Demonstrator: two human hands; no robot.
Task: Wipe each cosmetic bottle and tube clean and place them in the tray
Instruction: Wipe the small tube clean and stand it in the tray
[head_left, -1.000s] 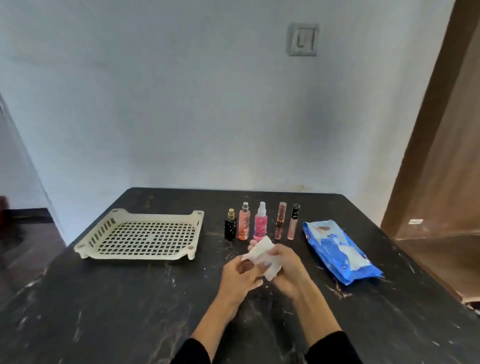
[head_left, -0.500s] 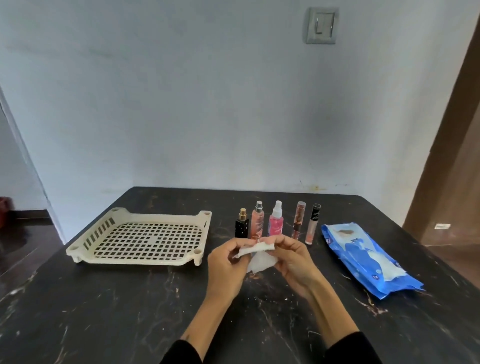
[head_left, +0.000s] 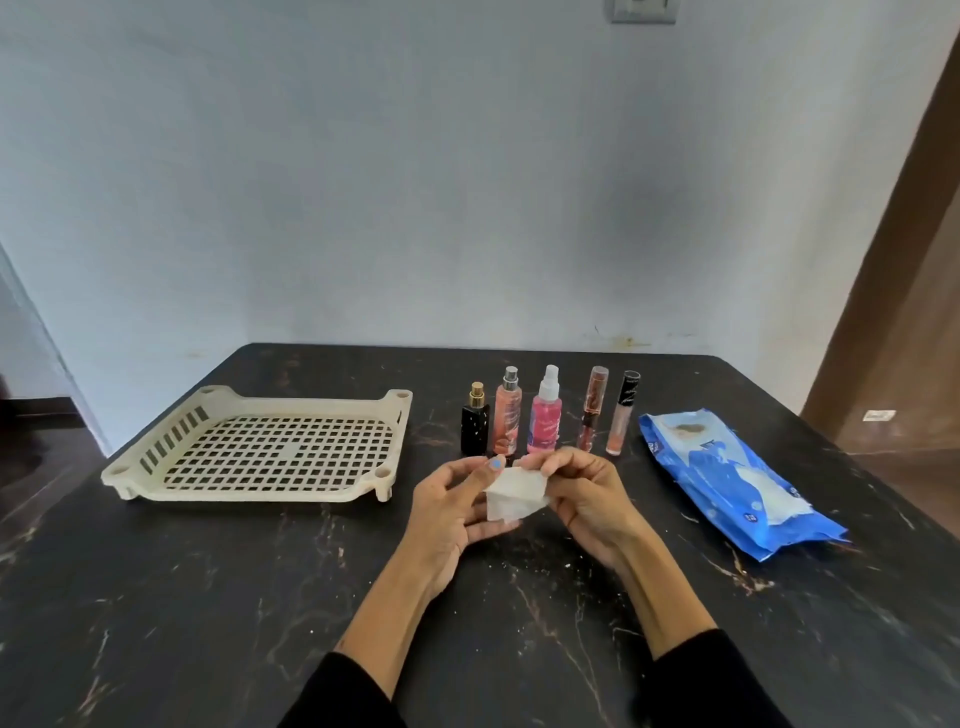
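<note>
A folded white wet wipe (head_left: 515, 493) is held between both hands just in front of the cosmetics. My left hand (head_left: 452, 506) pinches its left edge and my right hand (head_left: 584, 491) pinches its upper right corner. Behind them stand, left to right, a black perfume bottle (head_left: 475, 427), a peach spray bottle (head_left: 507, 413), a pink spray bottle (head_left: 545, 415), a brown lip gloss tube (head_left: 592, 410) and a black-capped lip gloss tube (head_left: 622, 415). A cream perforated tray (head_left: 156, 457) sits to the left with nothing in it.
A blue pack of wet wipes (head_left: 727, 483) lies on the right of the black marble table (head_left: 208, 597). The table's far edge meets a pale wall. A brown door frame (head_left: 893, 234) stands at the right.
The wipe has been spread out flatter between my hands, which sit slightly lower. The camera view has tilted down and shifted, so the objects appear lower in the frame.
</note>
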